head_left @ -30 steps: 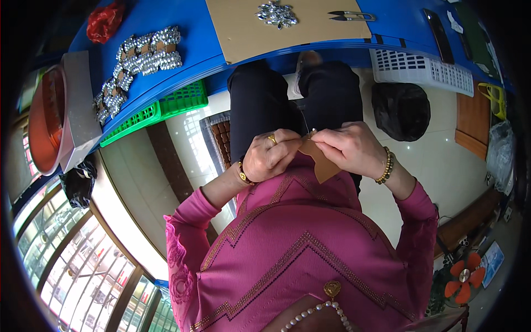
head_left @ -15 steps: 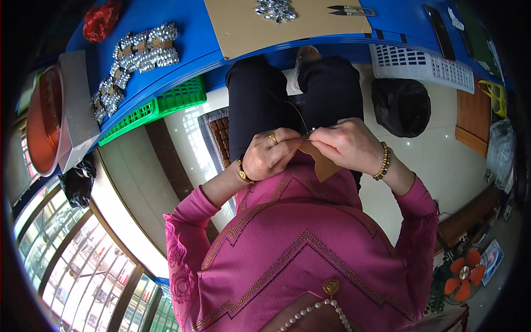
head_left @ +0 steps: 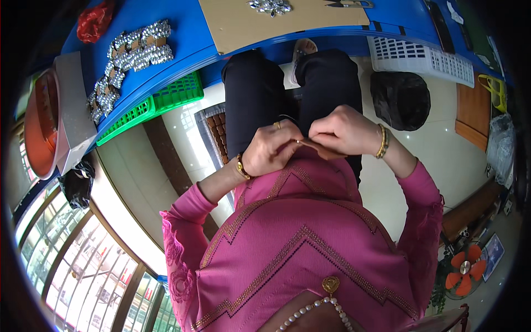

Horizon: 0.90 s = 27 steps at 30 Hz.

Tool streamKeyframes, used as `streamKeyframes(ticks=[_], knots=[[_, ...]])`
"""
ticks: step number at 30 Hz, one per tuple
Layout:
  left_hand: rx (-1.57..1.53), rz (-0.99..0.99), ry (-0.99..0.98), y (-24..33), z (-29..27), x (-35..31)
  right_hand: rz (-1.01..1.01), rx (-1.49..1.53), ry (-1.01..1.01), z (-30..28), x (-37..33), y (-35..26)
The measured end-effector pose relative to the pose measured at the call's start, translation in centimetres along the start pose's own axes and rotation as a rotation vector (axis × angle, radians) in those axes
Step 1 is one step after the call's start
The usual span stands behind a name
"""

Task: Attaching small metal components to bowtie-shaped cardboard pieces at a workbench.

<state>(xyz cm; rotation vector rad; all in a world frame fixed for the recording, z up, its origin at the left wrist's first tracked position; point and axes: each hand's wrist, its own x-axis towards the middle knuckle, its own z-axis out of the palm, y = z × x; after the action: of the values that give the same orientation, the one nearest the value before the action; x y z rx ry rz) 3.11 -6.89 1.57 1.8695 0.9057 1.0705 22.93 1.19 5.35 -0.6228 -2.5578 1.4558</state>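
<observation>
Over my lap, both hands are close together at a thin, flat brown piece [head_left: 327, 152] that looks like leather or card. My left hand [head_left: 271, 148] is closed, thumb and forefinger pinching the piece's left end, where a tiny whitish spot shows. My right hand [head_left: 345, 131] is closed just above the piece, its fingers curled down; what they hold is hidden. A dark thread-like loop is faintly visible against the trousers above my left hand. On the table's cardboard sheet [head_left: 238, 30] lie clear, faceted rhinestones [head_left: 270, 6] and thread snips [head_left: 348, 4].
Strips of silvery rhinestones [head_left: 141, 47] and a red plastic bag [head_left: 95, 22] lie on the blue table [head_left: 188, 33]. Beneath its edge are a green basket [head_left: 177, 95] and a white basket [head_left: 420, 60]. A black-lined bin [head_left: 399, 100] stands right of my knees.
The brown piece has turned from hanging down to lying nearly edge-on. My right hand has risen slightly and rolled over it. The view has shifted a little.
</observation>
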Motion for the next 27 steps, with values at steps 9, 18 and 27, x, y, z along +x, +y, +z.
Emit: streamKeyframes(ticks=[9,18,27], knots=[[-0.164,-0.218,-0.181,0.1,-0.1,1.5,0.183,0.436,-0.184,-0.3,-0.5,2.1],[-0.886,-0.700,-0.325,0.1,-1.3,2.2,0.126,0.438,-0.074,0.0,-1.0,2.5],[-1.122,-0.772,-0.343,-0.6,-1.4,2.0,0.280,0.873,-0.063,1.4,-1.1,1.8]])
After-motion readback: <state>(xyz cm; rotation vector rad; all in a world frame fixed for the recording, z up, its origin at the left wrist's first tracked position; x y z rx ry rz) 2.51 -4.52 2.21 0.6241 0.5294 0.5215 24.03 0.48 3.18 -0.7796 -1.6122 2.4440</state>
